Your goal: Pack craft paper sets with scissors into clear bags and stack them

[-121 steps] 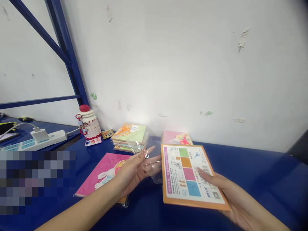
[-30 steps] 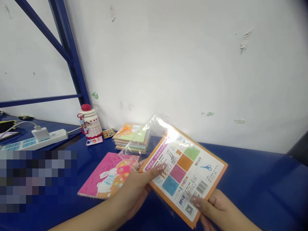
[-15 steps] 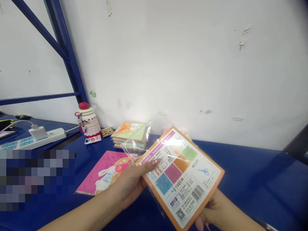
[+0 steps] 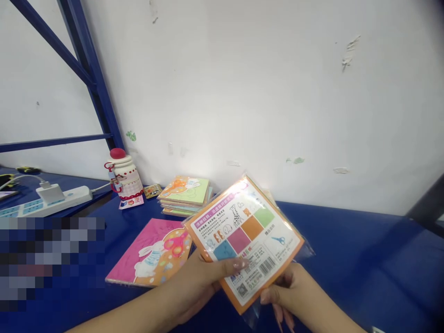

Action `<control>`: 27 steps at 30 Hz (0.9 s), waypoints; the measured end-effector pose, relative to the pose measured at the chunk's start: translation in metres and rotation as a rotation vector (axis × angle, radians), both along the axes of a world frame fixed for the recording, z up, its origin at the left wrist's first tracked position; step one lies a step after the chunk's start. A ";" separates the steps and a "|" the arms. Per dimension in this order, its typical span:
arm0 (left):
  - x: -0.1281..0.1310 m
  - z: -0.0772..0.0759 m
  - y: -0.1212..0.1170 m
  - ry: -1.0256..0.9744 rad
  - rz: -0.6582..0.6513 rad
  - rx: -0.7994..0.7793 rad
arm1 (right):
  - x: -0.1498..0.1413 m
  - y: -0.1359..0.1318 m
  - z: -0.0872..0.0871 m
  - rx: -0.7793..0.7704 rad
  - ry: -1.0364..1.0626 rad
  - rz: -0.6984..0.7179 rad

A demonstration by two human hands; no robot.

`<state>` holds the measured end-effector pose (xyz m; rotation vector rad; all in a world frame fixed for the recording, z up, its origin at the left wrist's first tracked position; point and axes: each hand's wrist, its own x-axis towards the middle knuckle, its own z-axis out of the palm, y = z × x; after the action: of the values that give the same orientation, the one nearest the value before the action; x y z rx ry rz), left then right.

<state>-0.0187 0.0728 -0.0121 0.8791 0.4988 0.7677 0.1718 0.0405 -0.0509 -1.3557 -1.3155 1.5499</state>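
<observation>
It looks like a workshop or packing station: a blue worktop (image 4: 347, 259), a blue metal frame (image 4: 100, 106) at upper left, a power strip (image 4: 74, 199), a scuffed wall (image 4: 243, 92).

At the lower centre of the frame, the orange pack (image 4: 194, 237) carries a white label (image 4: 255, 218) printed in Chinese. The purple strip (image 4: 213, 211) along its upper left edge seems to begin 清晰线稿; the rest is too blurred to read surely. Small black lines beneath it are unreadable. Above the blue scissors drawing (image 4: 278, 240), toward the label's right, a heading seems to read 赠品说明. The thumb of the left hand (image 4: 197, 282) partly covers a multicoloured heading. A barcode (image 4: 268, 266) and a QR code (image 4: 242, 290) stand near the lower edge. Left of centre, print on the pink sachet (image 4: 131, 202) and gold sachet (image 4: 152, 191) is too small to read.
</observation>
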 end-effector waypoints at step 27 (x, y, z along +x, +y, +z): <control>-0.005 -0.004 0.008 0.023 -0.143 -0.070 | 0.001 -0.002 -0.005 0.046 0.127 -0.003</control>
<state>-0.0234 0.0805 -0.0156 0.8492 0.4745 0.6064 0.1727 0.0386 -0.0555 -1.2103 -1.2627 1.5679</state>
